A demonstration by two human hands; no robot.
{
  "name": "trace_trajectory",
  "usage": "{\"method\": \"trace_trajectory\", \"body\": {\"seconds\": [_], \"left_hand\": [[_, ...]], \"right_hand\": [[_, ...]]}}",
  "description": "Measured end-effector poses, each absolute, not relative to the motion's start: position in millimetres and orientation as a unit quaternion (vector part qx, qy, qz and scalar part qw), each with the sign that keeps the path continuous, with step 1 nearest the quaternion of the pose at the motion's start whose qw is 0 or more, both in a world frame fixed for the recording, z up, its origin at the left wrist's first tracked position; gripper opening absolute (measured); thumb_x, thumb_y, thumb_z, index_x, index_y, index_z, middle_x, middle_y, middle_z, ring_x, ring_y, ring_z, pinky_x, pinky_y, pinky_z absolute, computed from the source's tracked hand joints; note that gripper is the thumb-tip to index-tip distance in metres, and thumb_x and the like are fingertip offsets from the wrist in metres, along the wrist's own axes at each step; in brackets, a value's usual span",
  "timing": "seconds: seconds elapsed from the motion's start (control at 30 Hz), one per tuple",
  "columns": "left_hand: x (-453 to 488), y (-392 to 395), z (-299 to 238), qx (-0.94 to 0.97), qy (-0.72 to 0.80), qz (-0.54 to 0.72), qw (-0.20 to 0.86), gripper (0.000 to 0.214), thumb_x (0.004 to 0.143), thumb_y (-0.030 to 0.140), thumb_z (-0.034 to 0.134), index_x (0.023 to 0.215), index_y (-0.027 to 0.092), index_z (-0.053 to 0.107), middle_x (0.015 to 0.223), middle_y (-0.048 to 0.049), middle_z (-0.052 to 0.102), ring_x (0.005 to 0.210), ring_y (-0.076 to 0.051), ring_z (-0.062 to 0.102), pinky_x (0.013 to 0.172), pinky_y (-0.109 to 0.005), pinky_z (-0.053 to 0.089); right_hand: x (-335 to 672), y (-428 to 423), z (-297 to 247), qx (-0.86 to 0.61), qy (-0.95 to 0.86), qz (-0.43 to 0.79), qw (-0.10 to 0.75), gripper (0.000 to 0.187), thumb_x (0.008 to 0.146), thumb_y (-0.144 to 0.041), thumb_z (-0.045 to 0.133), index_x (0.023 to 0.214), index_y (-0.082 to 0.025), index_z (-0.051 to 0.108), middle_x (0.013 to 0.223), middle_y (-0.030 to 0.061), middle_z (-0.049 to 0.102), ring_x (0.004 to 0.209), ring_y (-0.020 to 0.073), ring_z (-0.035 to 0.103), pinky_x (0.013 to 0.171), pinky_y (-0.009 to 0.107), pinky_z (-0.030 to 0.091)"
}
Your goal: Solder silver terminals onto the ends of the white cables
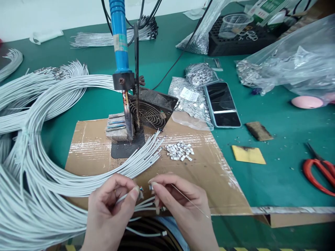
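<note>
My left hand [115,205] pinches the stripped end of a grey cable [121,198], where small coloured wires [141,188] stick out past the thumb. Close to its right, my right hand [180,202] grips a small metal connector [150,187] between thumb and forefinger. A thin solder wire [190,200] runs through that hand too. The wires and the connector face each other with a small gap between. Beyond both hands lies a pile of small white-and-metal connectors [180,150]. A fanned bundle of grey cables [141,153] curves in from the left.
A blue-handled soldering iron [120,38] stands clamped tip-down above the cardboard [89,146], beside a dusty fan [151,108]. On the right are a phone [222,104], a yellow sponge [248,154] and red-handled scissors [319,170]. Coiled grey cables [34,139] fill the left side.
</note>
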State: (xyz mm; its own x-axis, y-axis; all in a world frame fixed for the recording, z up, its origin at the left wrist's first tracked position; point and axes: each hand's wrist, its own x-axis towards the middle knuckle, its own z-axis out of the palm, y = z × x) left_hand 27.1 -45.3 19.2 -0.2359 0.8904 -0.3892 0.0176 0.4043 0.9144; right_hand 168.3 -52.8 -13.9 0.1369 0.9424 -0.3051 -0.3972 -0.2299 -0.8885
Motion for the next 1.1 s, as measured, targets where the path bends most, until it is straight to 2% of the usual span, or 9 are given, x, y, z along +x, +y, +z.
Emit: {"method": "trace_trajectory", "body": {"seconds": [0.1,0.17,0.3,0.53,0.87,0.93,1.0,1.1], "left_hand": [[24.3,-44.6,17.4,0.372,0.638,0.432,0.518,0.011,0.072,0.019,0.084,0.067,0.020,0.074,0.074,-0.0003,0.075,0.066,-0.012,0.068,0.064,-0.014,0.053],[22.7,-44.2,16.3,0.398,0.622,0.423,0.524,0.011,0.073,0.016,0.084,0.067,0.020,0.075,0.077,-0.0008,0.077,0.070,-0.012,0.073,0.066,-0.012,0.055],[19.5,-44.0,14.6,0.412,0.627,0.423,0.509,0.012,0.078,0.016,0.081,0.069,0.021,0.075,0.080,0.0002,0.076,0.069,-0.010,0.073,0.066,-0.010,0.055],[5.9,-39.9,10.9,0.487,0.596,0.384,0.510,0.014,0.085,0.013,0.076,0.074,0.022,0.075,0.082,-0.0014,0.078,0.073,-0.013,0.076,0.068,-0.013,0.058],[28.3,-38.0,19.2,0.371,0.645,0.423,0.517,0.011,0.073,0.018,0.081,0.066,0.020,0.073,0.079,-0.0016,0.076,0.067,-0.012,0.070,0.062,-0.014,0.053],[28.2,-35.7,19.3,0.371,0.643,0.419,0.522,0.011,0.073,0.018,0.080,0.066,0.020,0.073,0.079,-0.0011,0.076,0.067,-0.011,0.068,0.062,-0.014,0.052],[27.3,-33.0,18.6,0.371,0.644,0.417,0.524,0.011,0.073,0.017,0.080,0.066,0.020,0.073,0.077,-0.0004,0.075,0.066,-0.010,0.067,0.062,-0.014,0.051],[26.3,-28.4,16.6,0.371,0.650,0.419,0.515,0.011,0.073,0.016,0.080,0.066,0.019,0.071,0.075,-0.0002,0.073,0.065,-0.011,0.064,0.060,-0.015,0.049]], "right_hand": [[167.2,-51.1,-12.8,-0.501,-0.281,0.600,0.557,0.006,0.084,-0.025,0.083,0.079,-0.026,0.085,0.071,-0.0011,0.068,0.052,0.0067,0.059,0.049,0.015,0.052],[167.5,-48.9,-12.6,-0.498,-0.320,0.583,0.556,0.009,0.085,-0.023,0.081,0.081,-0.028,0.087,0.075,-0.0004,0.071,0.053,0.0071,0.058,0.050,0.016,0.051],[169.2,-43.0,-13.5,-0.493,-0.399,0.542,0.551,0.016,0.086,-0.017,0.079,0.085,-0.031,0.089,0.073,0.0006,0.074,0.062,0.0104,0.064,0.054,0.017,0.052],[170.8,-39.7,-15.9,-0.484,-0.429,0.532,0.546,0.018,0.086,-0.016,0.079,0.087,-0.032,0.089,0.073,0.0009,0.075,0.063,0.0114,0.067,0.055,0.016,0.052],[168.6,-39.6,-21.1,-0.491,-0.454,0.513,0.538,0.018,0.088,-0.017,0.078,0.089,-0.032,0.087,0.076,0.0002,0.075,0.066,0.0120,0.068,0.057,0.017,0.053],[169.4,-41.9,-24.1,-0.498,-0.469,0.497,0.534,0.018,0.095,-0.020,0.072,0.095,-0.031,0.086,0.081,0.0007,0.075,0.069,0.0125,0.069,0.061,0.019,0.054],[170.5,-46.0,-27.9,-0.505,-0.480,0.486,0.528,0.026,0.105,-0.027,0.057,0.105,-0.029,0.083,0.089,0.0026,0.073,0.072,0.0133,0.067,0.062,0.021,0.054],[171.2,-51.7,-30.5,-0.541,-0.466,0.481,0.509,0.035,0.111,-0.034,0.040,0.125,-0.027,0.072,0.097,0.0051,0.069,0.073,0.0164,0.062,0.063,0.026,0.052]]}}
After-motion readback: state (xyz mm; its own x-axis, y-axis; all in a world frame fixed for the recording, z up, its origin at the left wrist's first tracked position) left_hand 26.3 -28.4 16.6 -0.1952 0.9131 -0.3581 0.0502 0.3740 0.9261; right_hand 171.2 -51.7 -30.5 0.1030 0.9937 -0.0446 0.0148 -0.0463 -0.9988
